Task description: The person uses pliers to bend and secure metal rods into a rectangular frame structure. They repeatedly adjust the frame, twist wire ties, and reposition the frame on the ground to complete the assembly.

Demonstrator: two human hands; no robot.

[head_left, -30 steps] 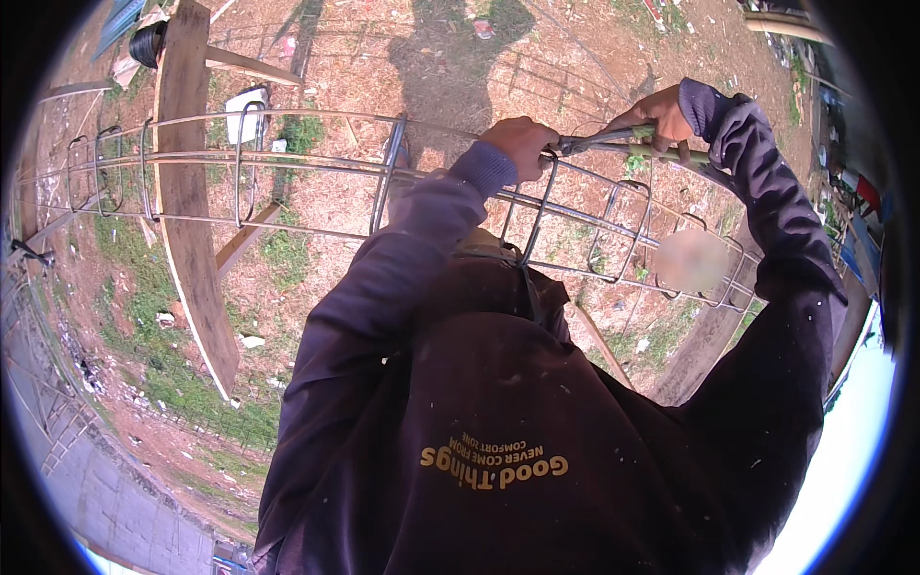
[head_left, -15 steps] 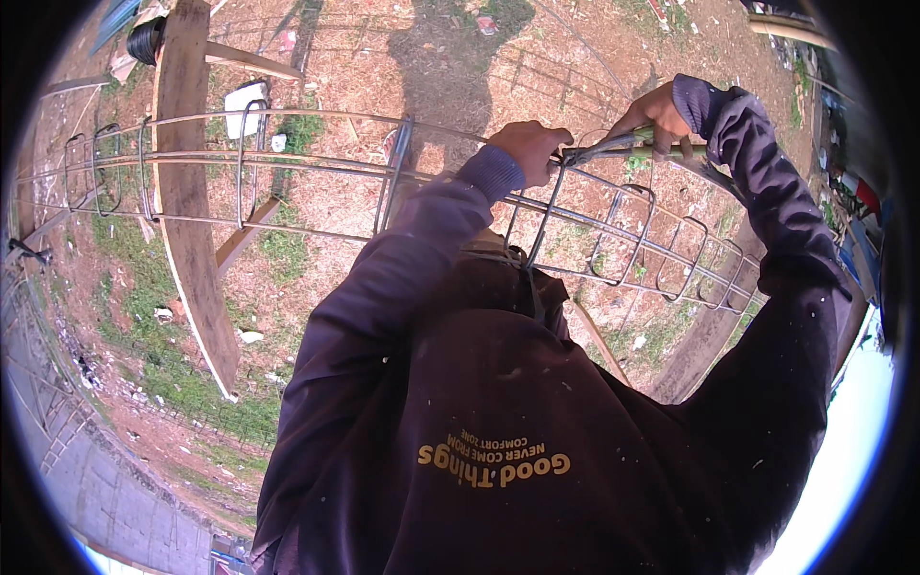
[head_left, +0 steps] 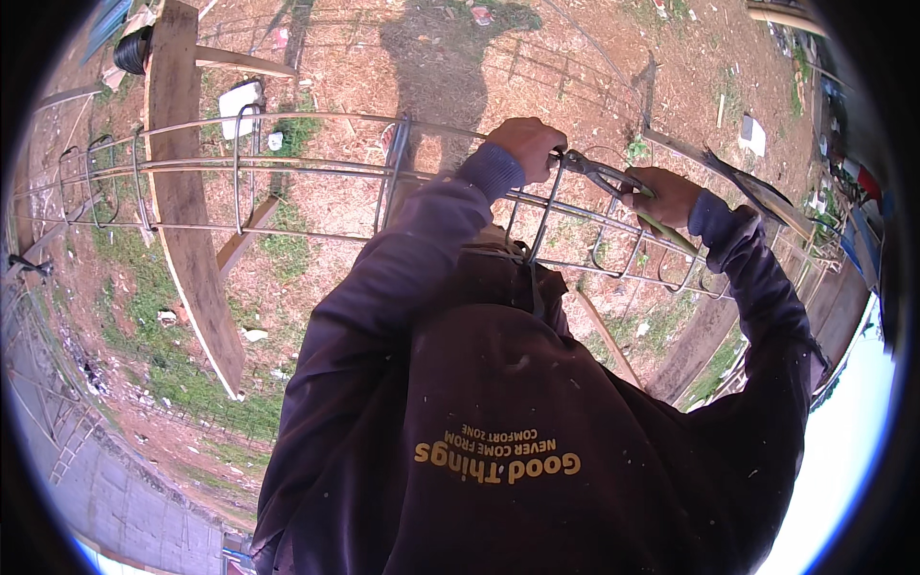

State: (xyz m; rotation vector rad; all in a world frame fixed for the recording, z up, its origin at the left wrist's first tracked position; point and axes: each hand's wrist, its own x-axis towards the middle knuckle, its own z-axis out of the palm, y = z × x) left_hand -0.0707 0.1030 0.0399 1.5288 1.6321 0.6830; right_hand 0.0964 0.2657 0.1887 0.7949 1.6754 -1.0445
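A long cage of thin steel bars [head_left: 316, 172] with square stirrups runs left to right in front of me. My left hand [head_left: 523, 150] is closed at the upper corner of one stirrup [head_left: 547, 216], where it meets a lengthwise bar; what lies inside the fingers is partly hidden. My right hand [head_left: 668, 195] grips pincers [head_left: 602, 172] with green handles, one handle standing out below the fist. The pincers' jaws are at that same corner, right beside my left fingertips. A fine wire [head_left: 613, 150] curves above the tool.
A wooden plank [head_left: 177, 230] crosses under the cage at the left, with a coil of black wire [head_left: 132, 50] by its top. A white block [head_left: 241, 103] lies on the ground behind the cage. Another board [head_left: 704, 345] is at lower right, and a timber [head_left: 767, 192] lies farther right.
My right hand has swung downward and turned the pincers, so their handles now slant down to the right. My left hand has stayed at the stirrup corner.
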